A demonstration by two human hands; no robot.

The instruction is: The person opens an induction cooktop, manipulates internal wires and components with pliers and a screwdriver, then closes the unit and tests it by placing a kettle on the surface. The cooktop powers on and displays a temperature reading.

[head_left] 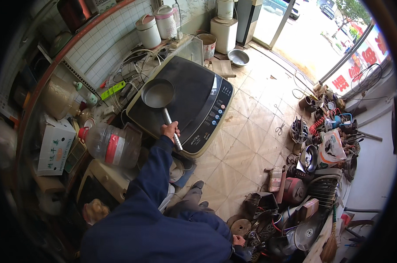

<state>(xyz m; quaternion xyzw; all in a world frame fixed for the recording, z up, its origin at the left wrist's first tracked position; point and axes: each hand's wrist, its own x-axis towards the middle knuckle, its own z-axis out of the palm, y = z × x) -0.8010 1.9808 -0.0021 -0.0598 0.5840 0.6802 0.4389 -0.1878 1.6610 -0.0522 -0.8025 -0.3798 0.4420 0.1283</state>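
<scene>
A dark round frying pan (158, 93) with a long metal handle lies over the black top of a washing machine (194, 92). My left hand (170, 130) is closed around the handle, near the machine's front edge. The handle's end sticks out past my fist toward me. I cannot tell whether the pan rests on the lid or hangs just above it. Down by my right side, my right hand (239, 240) shows only in part beyond its sleeve, beside a pile of metal parts. Its fingers look curled, and anything inside them is hidden.
Left of the machine stand a large clear plastic bottle (113, 144), a white carton (54, 147) and tangled cables. Lidded pots (148, 31) stand behind it. A metal basin (238, 57) and scissors (280, 128) lie on the tiled floor. Scrap and appliance parts (295, 188) crowd the right side.
</scene>
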